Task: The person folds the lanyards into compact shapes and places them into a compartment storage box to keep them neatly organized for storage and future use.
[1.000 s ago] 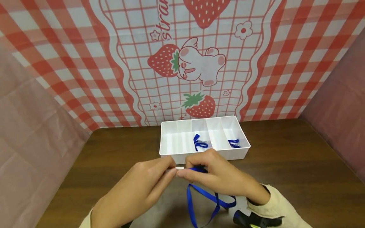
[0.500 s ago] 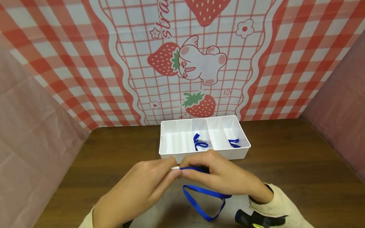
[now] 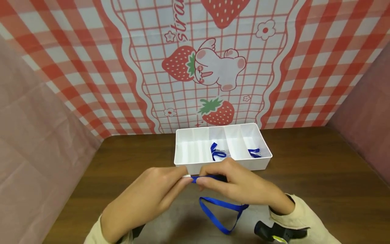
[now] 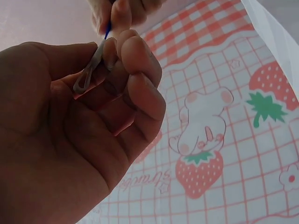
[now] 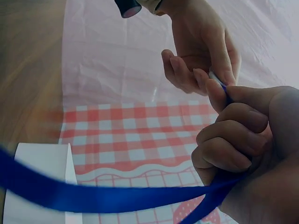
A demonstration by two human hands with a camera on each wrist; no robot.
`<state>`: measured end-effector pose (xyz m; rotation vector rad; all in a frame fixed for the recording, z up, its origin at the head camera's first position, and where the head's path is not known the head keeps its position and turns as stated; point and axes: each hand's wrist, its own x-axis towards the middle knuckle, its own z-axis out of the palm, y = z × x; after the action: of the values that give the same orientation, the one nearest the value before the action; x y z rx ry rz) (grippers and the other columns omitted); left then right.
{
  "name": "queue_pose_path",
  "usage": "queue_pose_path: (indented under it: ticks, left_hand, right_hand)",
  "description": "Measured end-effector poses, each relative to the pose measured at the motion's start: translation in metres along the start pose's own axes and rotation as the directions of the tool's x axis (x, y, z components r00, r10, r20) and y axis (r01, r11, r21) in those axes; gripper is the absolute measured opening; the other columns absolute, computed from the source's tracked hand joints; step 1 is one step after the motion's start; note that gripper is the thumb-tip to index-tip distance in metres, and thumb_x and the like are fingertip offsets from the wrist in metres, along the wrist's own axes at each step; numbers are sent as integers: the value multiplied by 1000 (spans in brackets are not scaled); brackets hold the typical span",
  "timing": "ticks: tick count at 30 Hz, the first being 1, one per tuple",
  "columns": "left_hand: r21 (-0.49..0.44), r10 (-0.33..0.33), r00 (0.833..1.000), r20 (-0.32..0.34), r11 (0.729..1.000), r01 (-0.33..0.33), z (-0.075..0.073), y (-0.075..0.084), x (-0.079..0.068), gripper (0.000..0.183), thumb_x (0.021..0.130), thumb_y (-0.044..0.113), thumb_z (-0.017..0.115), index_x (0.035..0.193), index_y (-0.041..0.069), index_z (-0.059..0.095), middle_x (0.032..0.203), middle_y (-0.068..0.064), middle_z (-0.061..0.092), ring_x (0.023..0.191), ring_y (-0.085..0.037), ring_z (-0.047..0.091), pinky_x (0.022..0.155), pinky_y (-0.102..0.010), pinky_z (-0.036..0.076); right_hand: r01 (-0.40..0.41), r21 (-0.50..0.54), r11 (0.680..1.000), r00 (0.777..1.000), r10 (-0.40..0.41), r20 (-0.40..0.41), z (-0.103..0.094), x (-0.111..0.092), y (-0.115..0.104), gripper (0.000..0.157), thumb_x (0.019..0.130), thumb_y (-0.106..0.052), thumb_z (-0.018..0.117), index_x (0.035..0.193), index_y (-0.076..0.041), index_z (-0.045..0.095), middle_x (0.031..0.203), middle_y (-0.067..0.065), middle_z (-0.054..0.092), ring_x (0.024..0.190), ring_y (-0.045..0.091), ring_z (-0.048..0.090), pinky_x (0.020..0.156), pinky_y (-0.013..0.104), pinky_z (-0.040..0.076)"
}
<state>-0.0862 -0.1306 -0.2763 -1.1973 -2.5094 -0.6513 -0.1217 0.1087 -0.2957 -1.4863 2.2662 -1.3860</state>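
A blue lanyard [image 3: 213, 218] runs between the two hands, its loop hanging below the right hand. My left hand [image 3: 149, 198] pinches the whitish end piece [image 4: 95, 60] between thumb and fingers; a narrow loop of it shows in the left wrist view. Close by on the right, my right hand [image 3: 240, 184] pinches the blue strap just beside that piece. In the right wrist view, the other right fingers curl over more of the strap [image 5: 103, 198], which trails out to the left. A short blue stretch shows between the fingertips of both hands.
Behind the hands stands a white divided box [image 3: 225, 166] on the brown table [image 3: 307, 169]. Two of its compartments hold blue lanyards [image 3: 218, 154]. A strawberry-patterned cloth [image 3: 259, 67] hangs at the back. Pinkish cloth [image 3: 39, 152] covers the sides.
The fingertips have drawn slightly apart, so more blue strap shows between them and less of the white piece. The hanging loop has changed shape. The head view has shifted a little.
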Motion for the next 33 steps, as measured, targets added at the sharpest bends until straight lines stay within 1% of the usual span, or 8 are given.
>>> queue_pose_path:
  ticks: [3,7,12,17,21,24,28,33]
  left_hand:
    - [23,-10,1000,-26,1000,10,-6,-4,-2,22,104,24,54,83,21,50,66,16,31,57,3,32,50,-13,32]
    - [38,-39,997,-69,998,41,-18,-11,-7,18,102,19,57,85,21,53,67,16,31,57,2,35,50,-15,34]
    - [61,-70,995,-77,995,75,-28,-18,-10,20,103,17,56,84,20,51,66,15,29,56,3,33,48,-17,32]
    - [88,-50,995,-87,995,57,-28,-24,-9,20,102,15,56,83,19,50,66,15,27,56,2,30,49,-17,31]
    - [82,-37,995,-92,996,45,-26,-27,-8,21,102,14,56,83,19,51,66,15,27,57,3,30,50,-18,32]
    - [67,-39,995,-90,997,45,-25,-29,-8,21,102,14,56,83,19,51,66,15,27,57,3,31,50,-18,32]
    - [58,-49,996,-78,997,54,-25,-30,-7,22,102,15,56,82,19,50,66,15,27,57,3,30,50,-19,32]
    - [51,-79,995,-64,995,82,-25,-33,-7,22,103,15,55,82,18,52,65,14,26,56,2,30,49,-20,33]
  right_hand:
    - [-14,-6,1000,1000,14,-11,-4,0,2,19,103,-16,55,89,-21,67,76,-14,60,71,4,55,62,24,49]
    - [-36,-18,999,999,35,-24,-8,0,3,20,104,-15,54,91,-22,68,84,-14,66,77,7,59,66,27,51]
    - [-70,-46,996,996,68,-58,-14,-1,6,19,103,-16,55,90,-24,67,82,-12,64,75,9,57,64,26,48]
    - [-120,-87,989,988,110,-105,-24,-3,10,18,103,-17,56,89,-24,67,75,-10,56,69,7,50,60,27,43]
    - [-173,-122,977,981,160,-111,-37,-7,13,16,102,-19,58,91,-24,67,75,-11,53,70,8,48,60,28,41]
    - [-214,-127,969,974,201,-103,-45,-10,14,13,101,-21,60,91,-26,68,75,-10,53,71,8,49,61,28,42]
    - [-242,-114,964,968,233,-89,-55,-14,15,12,100,-21,62,92,-26,69,78,-7,57,75,12,51,63,28,44]
    - [-286,-114,951,956,276,-96,-66,-17,25,10,99,-21,64,94,-25,71,81,-5,61,77,15,53,63,29,45]
